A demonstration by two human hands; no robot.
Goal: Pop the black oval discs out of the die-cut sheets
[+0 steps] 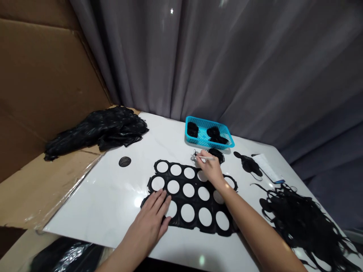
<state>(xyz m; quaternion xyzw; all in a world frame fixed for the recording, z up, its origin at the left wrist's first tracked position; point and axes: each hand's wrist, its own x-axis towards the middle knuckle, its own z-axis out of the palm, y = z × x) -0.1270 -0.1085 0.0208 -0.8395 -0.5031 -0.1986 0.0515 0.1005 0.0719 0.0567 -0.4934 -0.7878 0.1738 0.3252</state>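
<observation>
A black rubbery sheet with rows of round holes lies on the white table, the tabletop showing through. My left hand rests flat on the sheet's left part, fingers stretched out. At the sheet's far edge my right hand is closed around a slim pale pen-like tool. Thin black strands lie by its fingertips; I cannot tell whether they are held. Just behind that hand sits a small pile of black round pieces. A single dark disc lies off to the left.
A blue plastic basket holding black pieces stands at the back. Loose black strips are heaped at right, near black discs and a white packet. Black sheets lie bunched at left beside cardboard; a grey curtain hangs behind.
</observation>
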